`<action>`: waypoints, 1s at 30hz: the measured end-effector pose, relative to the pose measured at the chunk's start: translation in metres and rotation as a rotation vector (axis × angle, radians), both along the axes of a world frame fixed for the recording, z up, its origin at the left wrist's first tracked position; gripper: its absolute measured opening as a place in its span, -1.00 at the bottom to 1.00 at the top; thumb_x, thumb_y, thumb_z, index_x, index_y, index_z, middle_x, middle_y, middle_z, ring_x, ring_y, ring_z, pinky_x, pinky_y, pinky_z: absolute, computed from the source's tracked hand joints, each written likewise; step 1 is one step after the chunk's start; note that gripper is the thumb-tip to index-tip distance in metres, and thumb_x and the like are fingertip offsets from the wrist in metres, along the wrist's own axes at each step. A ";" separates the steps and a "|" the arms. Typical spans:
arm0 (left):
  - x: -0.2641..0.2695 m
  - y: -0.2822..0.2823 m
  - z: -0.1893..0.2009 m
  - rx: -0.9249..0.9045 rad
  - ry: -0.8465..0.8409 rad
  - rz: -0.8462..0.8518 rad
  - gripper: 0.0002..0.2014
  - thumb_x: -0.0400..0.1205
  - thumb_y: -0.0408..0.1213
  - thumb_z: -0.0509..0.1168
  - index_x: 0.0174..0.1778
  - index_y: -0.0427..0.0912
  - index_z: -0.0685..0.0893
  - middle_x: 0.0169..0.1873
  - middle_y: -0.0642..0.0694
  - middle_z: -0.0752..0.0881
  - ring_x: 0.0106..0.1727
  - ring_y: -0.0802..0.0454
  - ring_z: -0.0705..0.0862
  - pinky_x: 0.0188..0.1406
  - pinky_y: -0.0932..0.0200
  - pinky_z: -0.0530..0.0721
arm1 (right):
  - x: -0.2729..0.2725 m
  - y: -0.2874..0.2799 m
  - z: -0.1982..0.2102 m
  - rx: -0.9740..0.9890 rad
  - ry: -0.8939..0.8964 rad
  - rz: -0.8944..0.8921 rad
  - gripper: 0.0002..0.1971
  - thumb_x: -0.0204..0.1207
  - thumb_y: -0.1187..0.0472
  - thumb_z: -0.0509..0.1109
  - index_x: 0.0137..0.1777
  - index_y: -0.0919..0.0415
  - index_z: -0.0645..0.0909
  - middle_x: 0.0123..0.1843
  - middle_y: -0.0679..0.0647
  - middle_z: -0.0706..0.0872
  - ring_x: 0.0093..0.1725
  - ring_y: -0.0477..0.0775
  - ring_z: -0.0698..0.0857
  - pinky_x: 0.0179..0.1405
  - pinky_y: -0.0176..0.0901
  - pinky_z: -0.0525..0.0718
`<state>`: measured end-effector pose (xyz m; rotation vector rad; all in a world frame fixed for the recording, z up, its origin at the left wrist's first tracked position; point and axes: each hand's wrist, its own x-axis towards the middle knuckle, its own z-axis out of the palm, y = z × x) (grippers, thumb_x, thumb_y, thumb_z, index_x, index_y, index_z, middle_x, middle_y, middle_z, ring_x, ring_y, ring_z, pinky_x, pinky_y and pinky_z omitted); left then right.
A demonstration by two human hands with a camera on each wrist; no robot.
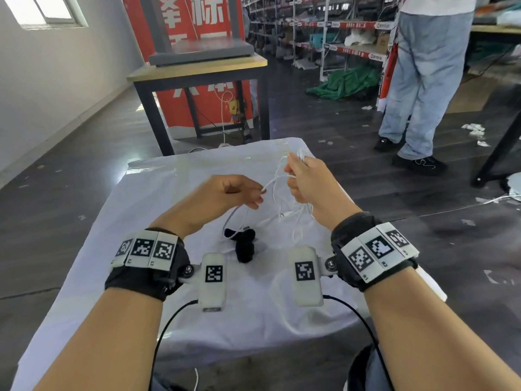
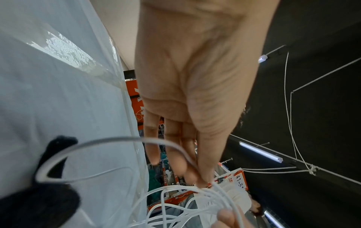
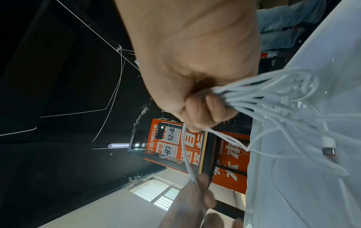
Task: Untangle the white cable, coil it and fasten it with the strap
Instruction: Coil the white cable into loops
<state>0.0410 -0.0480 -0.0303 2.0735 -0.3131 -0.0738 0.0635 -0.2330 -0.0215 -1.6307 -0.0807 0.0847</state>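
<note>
— What's closest?
— The right hand (image 1: pixel 306 179), fisted round a bunch of white cable (image 3: pixel 269 95) loops above the white-covered table (image 1: pixel 141 207).
— The left hand (image 1: pixel 225 196)?
— Pinching one strand of it.
— And the strap (image 1: pixel 244 245)?
— Black, lying on the cloth between the wrists.

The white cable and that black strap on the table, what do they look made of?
White cable: seemingly smooth plastic or rubber sheath; faintly glossy, bends in soft loops. Black strap: probably fabric, maybe hook-and-loop; matte, fuzzy-edged, no shine.
</note>
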 end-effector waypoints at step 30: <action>-0.002 0.014 0.016 0.441 -0.252 0.207 -0.90 0.59 -0.10 0.39 -0.06 0.10 0.81 -0.14 0.25 0.77 -0.25 0.49 0.62 -0.34 0.64 0.42 | 0.012 -0.011 -0.003 0.179 -0.090 -0.246 -0.66 0.74 0.12 0.08 -0.29 0.15 0.40 -0.44 0.03 0.54 -0.62 -0.15 0.42 -0.61 -0.35 0.38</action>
